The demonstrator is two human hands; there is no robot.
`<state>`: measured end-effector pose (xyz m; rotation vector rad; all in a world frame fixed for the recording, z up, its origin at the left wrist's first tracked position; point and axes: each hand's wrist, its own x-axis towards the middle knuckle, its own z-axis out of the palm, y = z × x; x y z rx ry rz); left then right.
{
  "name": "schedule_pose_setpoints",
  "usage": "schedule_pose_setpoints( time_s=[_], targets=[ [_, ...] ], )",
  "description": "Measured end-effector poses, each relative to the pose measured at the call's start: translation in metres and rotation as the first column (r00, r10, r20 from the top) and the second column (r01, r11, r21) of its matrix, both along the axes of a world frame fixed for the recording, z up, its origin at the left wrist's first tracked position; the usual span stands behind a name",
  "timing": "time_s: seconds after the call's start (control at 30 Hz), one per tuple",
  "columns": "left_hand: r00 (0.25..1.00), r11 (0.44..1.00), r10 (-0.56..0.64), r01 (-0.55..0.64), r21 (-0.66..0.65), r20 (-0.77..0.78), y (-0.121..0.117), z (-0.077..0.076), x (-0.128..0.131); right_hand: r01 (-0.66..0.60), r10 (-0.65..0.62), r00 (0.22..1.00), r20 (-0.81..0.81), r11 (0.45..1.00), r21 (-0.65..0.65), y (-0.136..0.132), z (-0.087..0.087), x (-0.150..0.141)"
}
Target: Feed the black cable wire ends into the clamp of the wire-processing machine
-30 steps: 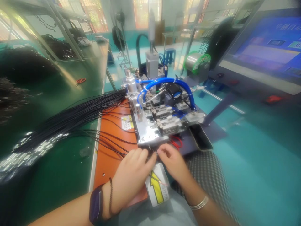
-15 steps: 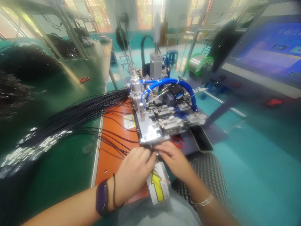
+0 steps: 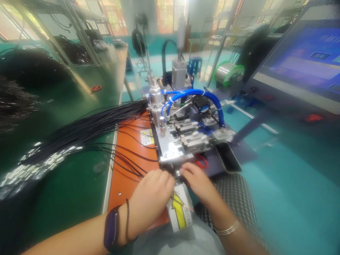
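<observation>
Arrow plate (image 3: 180, 212): white, rounded corners, a bold yellow arrow and small characters down one side, too blurred to read surely.
Sticker (image 3: 147, 137): white and yellow with dark print, illegible, on the orange bench (image 3: 119, 180).
Screen (image 3: 305, 58): blue, pale characters unreadable.
Left hand (image 3: 155, 189): slightly lower and further left than in the last frame; fingers curled closely at the machine's front edge. Its grip looks narrow, but I cannot tell what is inside.
Right hand (image 3: 198, 180): drawn back from the left hand, its fingertips now apart from it. Its grip is narrow beside the metal part; I cannot tell whether it pinches it.
Metal part (image 3: 177, 173): small, shiny, between the hands, just in front of the machine.
Machine (image 3: 172, 150): silvery plates, cylinders, a glossy blue hose (image 3: 196, 92) in an arch.
Black cables (image 3: 87, 125): thin, smooth, bundled across both benches.
Phone (image 3: 228, 157): dark, glossy, rounded rectangle right of the machine.
Spool (image 3: 224, 73): green rims, silvery wire.
</observation>
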<state>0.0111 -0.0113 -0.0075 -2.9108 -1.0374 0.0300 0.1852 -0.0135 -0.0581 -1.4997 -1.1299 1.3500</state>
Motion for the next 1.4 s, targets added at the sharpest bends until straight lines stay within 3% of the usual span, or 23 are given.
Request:
schedule_pose_setpoints(
  time_s=[0.13, 0.27, 0.33, 0.4, 0.47, 0.53, 0.6, 0.97, 1.2, 1.4],
  targets=[
    [0.992, 0.995, 0.103, -0.103, -0.005, -0.073, -0.009, 0.005, 0.001, -0.012, 0.008, 0.998, -0.056, 0.998, -0.067, 0.001, -0.004, -0.006],
    [0.990, 0.991, 0.111, -0.103, 0.089, -0.090, -0.018, 0.008, -0.002, 0.045, -0.046, 0.999, -0.021, 0.999, -0.022, -0.001, -0.004, -0.005],
    [0.985, 0.988, 0.124, -0.112, 0.105, -0.117, -0.020, 0.008, -0.005, 0.103, -0.107, 0.993, 0.059, 0.993, 0.063, -0.008, -0.001, 0.000],
    [0.982, 0.989, 0.131, -0.119, 0.093, -0.139, -0.020, 0.007, -0.005, 0.060, -0.111, 0.975, 0.193, 0.966, 0.250, -0.019, 0.005, 0.005],
    [0.981, 0.990, 0.135, -0.126, 0.070, -0.141, -0.019, 0.007, -0.005, -0.192, 0.011, 0.931, 0.365, 0.864, 0.465, -0.030, 0.011, 0.007],
    [0.979, 0.990, 0.140, -0.133, 0.051, -0.148, -0.017, 0.008, -0.004, -0.441, 0.115, 0.847, 0.519, 0.696, 0.566, -0.040, 0.015, 0.007],
    [0.977, 0.990, 0.141, -0.136, 0.042, -0.159, -0.016, 0.009, -0.004, -0.501, 0.095, 0.813, 0.575, 0.619, 0.605, -0.046, 0.017, 0.004],
    [0.976, 0.976, 0.159, -0.178, -0.123, -0.152, -0.011, 0.014, -0.004, -0.345, -0.042, 0.855, 0.516, 0.697, 0.629, -0.043, 0.013, -0.005],
    [0.986, 0.989, 0.147, -0.145, 0.034, -0.079, 0.008, 0.006, -0.006, -0.233, -0.104, 0.870, 0.482, 0.776, 0.587, -0.038, 0.011, -0.006],
    [0.997, 0.997, 0.032, -0.028, -0.066, 0.068, 0.001, 0.012, -0.006, -0.152, -0.186, 0.867, 0.462, 0.784, 0.602, -0.036, 0.013, 0.000]
  ],
)
